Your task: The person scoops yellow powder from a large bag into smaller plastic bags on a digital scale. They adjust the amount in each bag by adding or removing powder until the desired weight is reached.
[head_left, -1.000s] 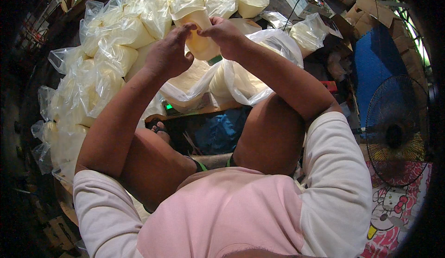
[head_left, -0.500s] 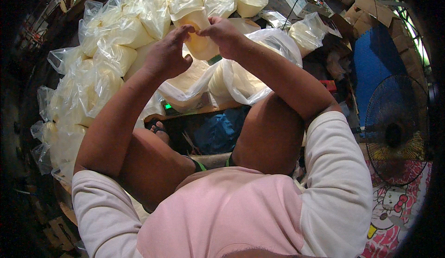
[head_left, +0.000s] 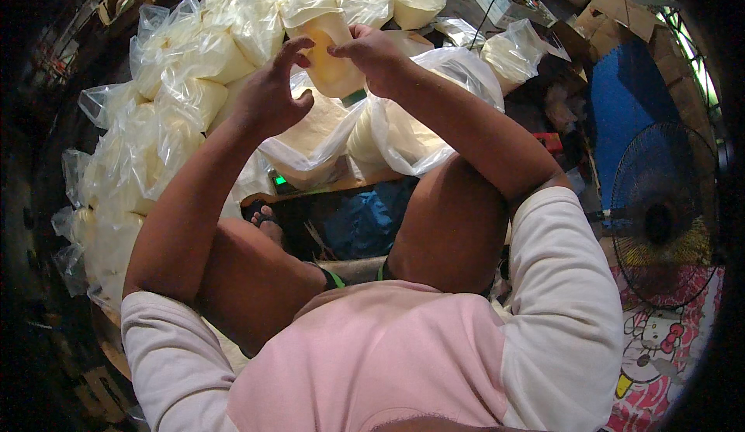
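My right hand (head_left: 378, 59) grips a pale, translucent, cup-like container (head_left: 330, 75) with a yellowish patch on its side; the thumb presses on the near face. At the container's left side is my left hand (head_left: 272, 94), its thumb and fingers apart; whether a fingertip still touches the container I cannot tell. Below the container, a large open clear bag (head_left: 310, 133) holds cream-coloured powder. Beside it, on the right, lies another open bag (head_left: 411, 133) of the same powder. A small green-lit display (head_left: 281, 180) shows under the near edge of the bags.
Many filled clear bags (head_left: 186, 98) are heaped at the left and far side. One more bag (head_left: 512, 52) stands at far right, near a white box (head_left: 504, 1). A fan (head_left: 660, 222) and a blue panel (head_left: 630, 106) stand at right. Blue plastic (head_left: 369, 215) lies between my legs.
My left hand has loosened from the container and drawn slightly left, its fingers spreading. My right hand keeps hold of the container in nearly the same place.
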The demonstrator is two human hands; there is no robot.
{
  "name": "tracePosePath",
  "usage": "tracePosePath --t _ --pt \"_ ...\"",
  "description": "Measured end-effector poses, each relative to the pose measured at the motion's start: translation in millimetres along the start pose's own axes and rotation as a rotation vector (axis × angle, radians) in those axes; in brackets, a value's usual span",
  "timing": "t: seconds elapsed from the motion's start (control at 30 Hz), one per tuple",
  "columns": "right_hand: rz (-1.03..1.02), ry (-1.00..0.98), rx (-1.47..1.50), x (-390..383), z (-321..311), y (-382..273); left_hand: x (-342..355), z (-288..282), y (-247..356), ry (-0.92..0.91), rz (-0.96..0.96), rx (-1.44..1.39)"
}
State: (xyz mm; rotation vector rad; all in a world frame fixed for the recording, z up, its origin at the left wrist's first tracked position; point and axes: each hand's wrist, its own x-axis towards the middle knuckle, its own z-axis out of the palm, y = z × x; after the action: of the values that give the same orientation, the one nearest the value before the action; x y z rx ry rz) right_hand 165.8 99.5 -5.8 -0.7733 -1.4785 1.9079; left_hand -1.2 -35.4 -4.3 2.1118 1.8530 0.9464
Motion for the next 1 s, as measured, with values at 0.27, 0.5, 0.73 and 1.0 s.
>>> tracePosePath --t 0.27,0.5,0.73,1.0 --pt "-0.042 -0.027 -0.007 4 -8 3 0 -4 2 0.047 -0.059 -0.082" --pt "-0.051 -0.060 0.030 3 -4 3 1 6 1 -0.005 -0.046 0.011" --pt "-0.048 0.013 0.016 -1 1 0 3 14 4 0.067 0.018 -0.078" --pt "-0.111 0.035 -0.098 0 -1 4 6 18 -1 0.061 0.031 -0.168"
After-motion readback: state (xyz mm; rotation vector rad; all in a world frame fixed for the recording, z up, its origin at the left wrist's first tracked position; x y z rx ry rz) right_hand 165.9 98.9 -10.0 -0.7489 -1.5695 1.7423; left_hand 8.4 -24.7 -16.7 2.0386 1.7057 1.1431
